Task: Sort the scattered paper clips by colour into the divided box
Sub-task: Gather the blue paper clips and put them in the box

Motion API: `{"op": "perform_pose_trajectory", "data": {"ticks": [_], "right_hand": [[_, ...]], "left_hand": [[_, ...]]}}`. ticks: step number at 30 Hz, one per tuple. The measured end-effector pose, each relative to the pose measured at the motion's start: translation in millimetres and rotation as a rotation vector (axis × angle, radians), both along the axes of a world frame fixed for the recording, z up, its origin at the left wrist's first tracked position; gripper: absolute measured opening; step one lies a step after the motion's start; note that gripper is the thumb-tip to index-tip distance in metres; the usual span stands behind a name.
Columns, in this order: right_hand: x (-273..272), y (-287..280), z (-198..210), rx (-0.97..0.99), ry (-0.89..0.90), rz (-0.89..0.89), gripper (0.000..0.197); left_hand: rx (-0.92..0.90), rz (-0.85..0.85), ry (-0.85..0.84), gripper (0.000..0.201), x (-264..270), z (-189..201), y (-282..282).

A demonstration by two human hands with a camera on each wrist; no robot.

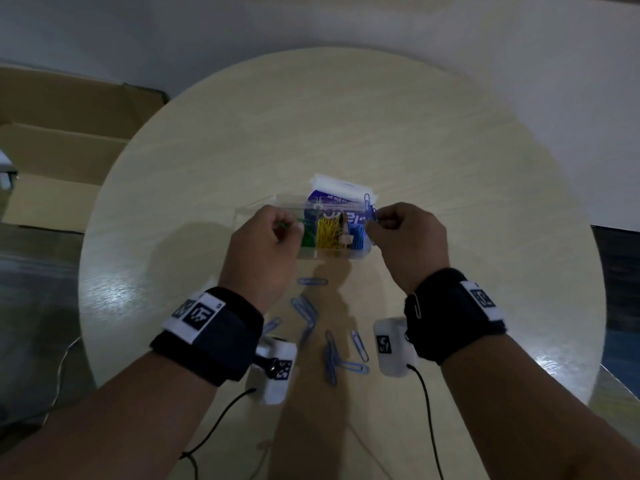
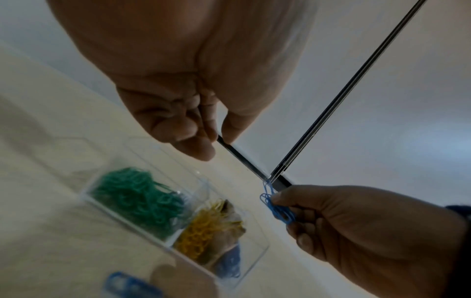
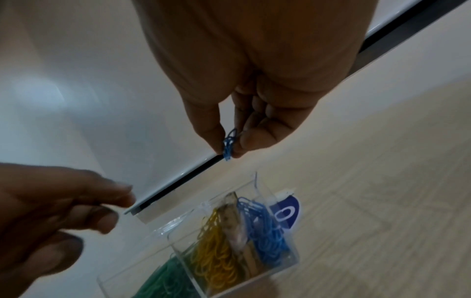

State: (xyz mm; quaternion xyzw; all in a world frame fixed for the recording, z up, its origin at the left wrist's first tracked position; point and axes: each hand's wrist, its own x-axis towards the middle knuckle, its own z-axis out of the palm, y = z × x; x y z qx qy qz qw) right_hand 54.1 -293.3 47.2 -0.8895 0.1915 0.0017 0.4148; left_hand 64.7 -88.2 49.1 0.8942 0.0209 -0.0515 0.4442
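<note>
A clear divided box [image 1: 333,257] stands mid-table and holds green clips [image 2: 137,199], yellow clips [image 3: 216,256] and blue clips [image 3: 265,227] in separate compartments. My right hand [image 1: 375,220] hovers over the box's right end and pinches a small bunch of blue clips [image 3: 228,145] between thumb and forefinger. My left hand [image 1: 287,230] is curled above the left end, where a green clip [image 1: 289,223] shows at its fingertips. Several blue clips [image 1: 330,355] lie scattered on the table between my wrists.
A white packet with blue print [image 1: 341,190] lies just behind the box. A brownish piece [image 1: 345,230] sits between the yellow and blue clips. Cardboard boxes [image 1: 52,150] stand on the floor at left. The round table [image 1: 502,168] ends near a white wall.
</note>
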Motion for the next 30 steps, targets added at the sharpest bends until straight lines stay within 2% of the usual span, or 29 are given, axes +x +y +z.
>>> {"op": "perform_pose_trajectory", "data": {"ticks": [4,6,8,11,13,15,17,19,21,23,26,30], "right_hand": [[-2,-1,-13,0.026,0.032,-0.007,0.038],[-12,-8,-13,-0.002,0.007,-0.054,0.037],[-26,-14,-14,-0.01,0.005,-0.07,0.028],[-59,-10,-16,-0.112,0.139,0.081,0.022],[-84,-2,-25,-0.191,0.222,0.223,0.036],[-108,7,-34,-0.268,0.282,0.353,0.051],[-126,14,-41,-0.319,0.268,0.441,0.051],[-139,21,-44,-0.334,0.191,0.493,0.035],[-146,24,-47,-0.329,0.131,0.517,0.017],[-148,23,-51,-0.337,0.106,0.512,0.007],[-152,19,-49,-0.353,0.092,0.493,0.006],[-160,18,-47,-0.374,0.141,0.552,0.02]], "left_hand": [[0.043,-0.006,0.044,0.007,-21,-10,30],[0.099,-0.046,0.057,0.006,-32,-16,42],[0.19,-0.165,0.039,0.006,-41,-23,49],[0.37,-0.374,0.009,0.012,-55,-31,53],[0.496,-0.409,0.028,0.022,-65,-37,57],[0.549,-0.426,0.046,0.022,-78,-44,63],[0.564,-0.462,0.019,0.012,-89,-52,67],[0.587,-0.481,-0.004,0.005,-95,-56,69],[0.608,-0.491,-0.021,0.006,-95,-58,68],[0.608,-0.52,-0.013,0.007,-93,-57,66],[0.554,-0.552,0.079,0.007,-85,-50,62],[0.436,-0.528,0.182,0.011,-73,-45,63]]}}
